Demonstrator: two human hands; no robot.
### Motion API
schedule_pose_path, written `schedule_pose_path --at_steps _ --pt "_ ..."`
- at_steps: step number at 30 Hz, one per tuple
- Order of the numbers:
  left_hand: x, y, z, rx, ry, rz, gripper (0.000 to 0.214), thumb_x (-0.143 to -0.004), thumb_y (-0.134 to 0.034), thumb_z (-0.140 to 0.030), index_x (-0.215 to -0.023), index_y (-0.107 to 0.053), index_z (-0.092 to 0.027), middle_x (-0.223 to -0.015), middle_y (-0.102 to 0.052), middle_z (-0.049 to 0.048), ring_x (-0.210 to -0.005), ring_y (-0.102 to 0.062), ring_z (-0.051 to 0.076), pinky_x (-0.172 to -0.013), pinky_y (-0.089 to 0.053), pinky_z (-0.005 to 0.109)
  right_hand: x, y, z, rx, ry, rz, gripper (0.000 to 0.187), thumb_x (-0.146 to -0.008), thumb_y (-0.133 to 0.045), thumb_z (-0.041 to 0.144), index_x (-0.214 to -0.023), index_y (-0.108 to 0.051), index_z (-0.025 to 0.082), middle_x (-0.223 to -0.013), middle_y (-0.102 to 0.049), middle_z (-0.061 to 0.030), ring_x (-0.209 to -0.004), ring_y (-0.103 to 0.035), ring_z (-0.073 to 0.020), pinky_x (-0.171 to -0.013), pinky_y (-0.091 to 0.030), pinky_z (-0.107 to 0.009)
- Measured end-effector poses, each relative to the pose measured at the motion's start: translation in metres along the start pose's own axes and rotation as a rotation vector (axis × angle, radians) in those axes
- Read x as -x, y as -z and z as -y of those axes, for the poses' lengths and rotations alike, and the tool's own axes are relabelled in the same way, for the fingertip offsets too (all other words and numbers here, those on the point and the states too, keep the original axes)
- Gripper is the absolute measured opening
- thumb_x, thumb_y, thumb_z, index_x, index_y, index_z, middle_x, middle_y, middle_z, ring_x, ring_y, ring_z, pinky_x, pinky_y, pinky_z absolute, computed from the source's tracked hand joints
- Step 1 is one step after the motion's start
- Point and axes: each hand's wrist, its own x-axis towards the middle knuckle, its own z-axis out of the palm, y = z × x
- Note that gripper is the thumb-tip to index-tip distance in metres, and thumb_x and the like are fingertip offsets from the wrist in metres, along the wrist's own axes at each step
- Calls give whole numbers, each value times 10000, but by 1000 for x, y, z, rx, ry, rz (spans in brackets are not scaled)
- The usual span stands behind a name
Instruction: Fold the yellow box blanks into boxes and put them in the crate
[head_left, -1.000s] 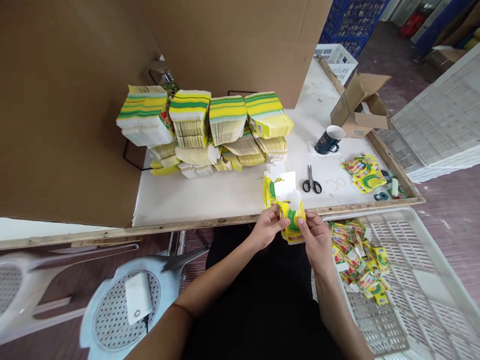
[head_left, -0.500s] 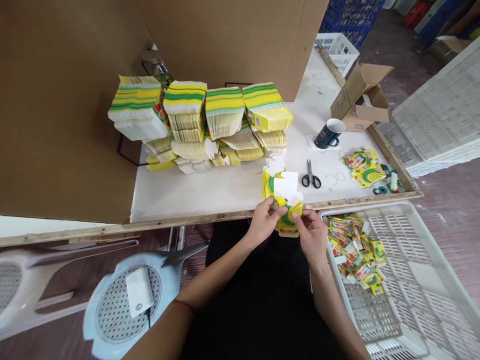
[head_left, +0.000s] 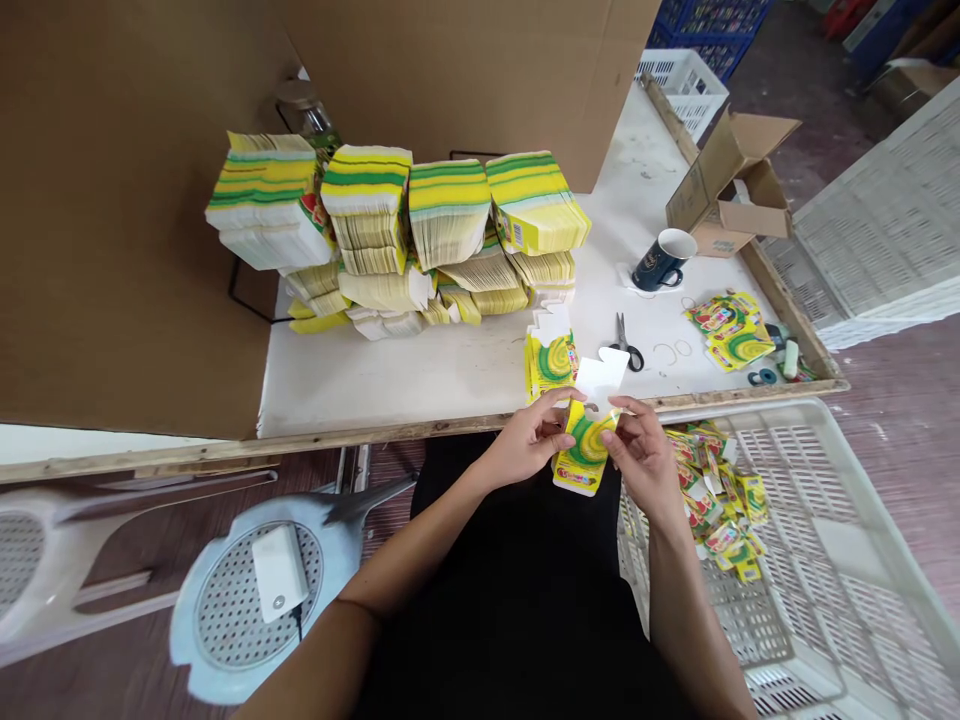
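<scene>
Both hands hold one small yellow-and-green printed carton [head_left: 583, 448] just off the table's front edge, over my lap. My left hand [head_left: 529, 442] pinches its left side, fingers closed on it. My right hand [head_left: 643, 455] grips its right side near the white top flap, which stands open. A short pile of flat cartons [head_left: 551, 358] of the same print lies on the table just behind my hands. Large stacks of flat cartons [head_left: 397, 215] are piled at the back of the white table [head_left: 420, 375].
A white slatted crate [head_left: 810, 560] at my right holds several folded cartons [head_left: 716, 495]. Scissors [head_left: 623, 343], a dark mug [head_left: 661, 260], an open cardboard box [head_left: 731, 190] and more cartons [head_left: 729, 328] sit on the right. Cardboard walls stand behind; a perforated stool [head_left: 247, 600] carries a white device.
The carton has tilted to the right in my hands and dropped slightly toward my lap; its white flap now leans right. Both hands stay closed on it.
</scene>
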Motion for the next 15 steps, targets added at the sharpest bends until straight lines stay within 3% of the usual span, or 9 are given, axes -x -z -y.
schedule_pose_path --at_steps 4,9,15 --pt "1 -4 4 53 42 13 512 -845 -783 -461 -1220 -519 -235 -964 -712 54 -816 -708 192 -766 -556 308 2 5 4 86 -10 -11 282 -940 -680 499 -1047 -676 238 -666 -556 34 -539 -451 -127 -497 -360 -256" --pt "0 -9 1 107 15 -2 505 -851 -782 -452 -1189 -473 -240 -1024 -700 73 -894 -702 202 -807 -550 318 2 4 6 226 82 -44 350 -974 -634 491 -1219 -672 245 -704 -581 21 -581 -490 -140 -530 -381 -262" --pt "4 -13 4 79 18 -21 452 -843 -795 -449 -1121 -520 -222 -943 -686 44 -808 -688 176 -734 -550 285 4 6 11 257 104 -59 276 -990 -605 487 -937 -702 234 -757 -642 -10 -562 -477 -131 -519 -364 -274"
